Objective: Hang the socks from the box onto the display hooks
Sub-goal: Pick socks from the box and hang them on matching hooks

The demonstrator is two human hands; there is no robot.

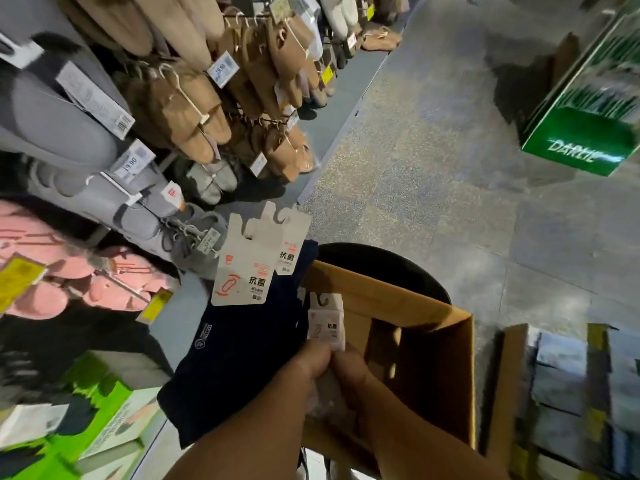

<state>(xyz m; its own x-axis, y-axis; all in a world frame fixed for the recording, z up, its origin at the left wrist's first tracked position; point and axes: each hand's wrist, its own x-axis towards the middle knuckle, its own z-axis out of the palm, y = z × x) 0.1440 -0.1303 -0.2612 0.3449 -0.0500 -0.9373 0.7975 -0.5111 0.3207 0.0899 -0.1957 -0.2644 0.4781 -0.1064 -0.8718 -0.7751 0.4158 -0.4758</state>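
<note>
— Shop floor (433, 140) of grey stone runs far to the right, and on our left the display rack (145, 109) is full of hanging slippers. Where do we stand with the socks?

— We have lifted a bunch of dark socks (242, 355) with white card hangers (247, 268) out of the cardboard box (426, 351), which sits near us on a black round stool (398, 271).

— And our hands?

— Our left hand (311, 362) grips the bunch from below. Our right hand (349, 368) pinches one small card hanger (327, 323) beside it.

— So which step is this?

— I think we are separating one pair. Next we must turn left and slide its card notch over a free hook; I cannot see a free one from here.
</note>
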